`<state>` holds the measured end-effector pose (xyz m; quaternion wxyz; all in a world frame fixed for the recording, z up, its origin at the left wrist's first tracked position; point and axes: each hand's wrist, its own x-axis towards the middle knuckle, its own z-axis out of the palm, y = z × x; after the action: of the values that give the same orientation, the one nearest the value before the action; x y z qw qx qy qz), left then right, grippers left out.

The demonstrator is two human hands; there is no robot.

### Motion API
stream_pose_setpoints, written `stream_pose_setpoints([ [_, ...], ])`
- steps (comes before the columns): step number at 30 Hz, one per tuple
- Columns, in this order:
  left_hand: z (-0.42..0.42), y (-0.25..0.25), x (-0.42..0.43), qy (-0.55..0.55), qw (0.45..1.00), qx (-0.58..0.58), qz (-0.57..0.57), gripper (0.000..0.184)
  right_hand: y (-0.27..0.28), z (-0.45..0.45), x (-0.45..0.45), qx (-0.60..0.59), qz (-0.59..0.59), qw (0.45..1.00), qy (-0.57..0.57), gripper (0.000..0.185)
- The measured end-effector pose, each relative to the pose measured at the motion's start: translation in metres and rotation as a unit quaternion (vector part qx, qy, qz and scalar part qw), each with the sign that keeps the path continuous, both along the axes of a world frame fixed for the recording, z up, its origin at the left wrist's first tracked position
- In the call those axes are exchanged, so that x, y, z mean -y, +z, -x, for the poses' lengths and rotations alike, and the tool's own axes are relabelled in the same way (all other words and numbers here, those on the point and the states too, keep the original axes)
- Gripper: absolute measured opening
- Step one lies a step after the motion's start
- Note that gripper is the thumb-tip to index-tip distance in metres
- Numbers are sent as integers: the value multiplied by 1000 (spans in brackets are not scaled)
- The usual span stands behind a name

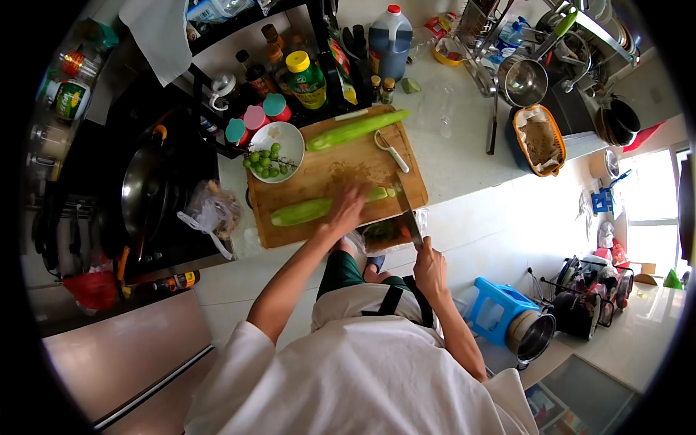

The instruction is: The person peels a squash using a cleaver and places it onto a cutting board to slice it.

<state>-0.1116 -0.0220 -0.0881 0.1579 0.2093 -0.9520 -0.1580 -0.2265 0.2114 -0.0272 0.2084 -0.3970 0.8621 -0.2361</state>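
A wooden cutting board (333,161) lies on the counter. Across its near part rests a peeled green vegetable (301,212), with small cut pieces (391,193) at its right end. My left hand (348,206) is over this vegetable, its fingers smeared by motion. In my right hand (431,268) is the handle of a knife (408,210), whose blade points away from me at the board's right side. A second peeled vegetable (359,130) lies at the far edge, near a white-handled peeler (392,151).
A white bowl of green grapes (290,141) overlaps the board's left side. Bottles and jars (307,80) stand behind it. A wok (141,181) sits at the left beside a plastic bag (214,210). On the right are an orange-rimmed basket (557,141) and, lower, a blue stool (500,308).
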Motion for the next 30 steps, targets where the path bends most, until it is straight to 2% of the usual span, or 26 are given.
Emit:
stream_pose_setpoints([
  [3, 53, 8, -10, -22, 996, -2, -91, 45, -2, 5, -10, 1, 31, 999, -22, 14],
  [5, 83, -10, -13, 10, 989, 113, -94, 29, -1, 9, -16, 1, 37, 999, -26, 16],
  [6, 89, -17, -13, 29, 980, 173, -94, 22, 2, 9, -18, 14, 49, 998, -48, 11],
  [9, 87, -19, -15, -53, 991, 116, 39, 14, 1, 11, -33, -1, 37, 997, -64, 9],
  [12, 83, -25, -29, -130, 990, -6, 57, 15, 2, 11, -52, 6, 60, 995, -78, 8],
  [15, 64, -32, -72, -58, 969, 15, -238, 9, 3, 11, -70, 14, 22, 995, -92, 8],
  [18, 40, -56, -84, -158, 974, -21, -160, 9, -7, 11, -83, 7, 32, 996, -80, 8],
  [19, 36, -60, -84, -147, 978, 14, -147, 17, -10, 11, -84, 6, 43, 996, -75, 8],
  [21, 26, -61, -91, -131, 984, -23, -118, 20, -8, 12, -83, 13, 23, 998, -65, 8],
  [22, 20, -54, -89, -120, 987, -41, -102, 22, -7, 12, -81, 17, 15, 998, -57, 8],
  [25, -18, -3, -65, 14, 972, -78, -220, 25, -11, 17, -68, 13, 28, 999, -29, 9],
  [26, -30, 13, -54, 35, 986, -110, -116, 24, -13, 19, -64, 11, 35, 999, -22, 9],
  [30, -79, 23, -23, 107, 985, -117, -70, 16, -10, 51, -21, -67, 4, 997, 41, 8],
])
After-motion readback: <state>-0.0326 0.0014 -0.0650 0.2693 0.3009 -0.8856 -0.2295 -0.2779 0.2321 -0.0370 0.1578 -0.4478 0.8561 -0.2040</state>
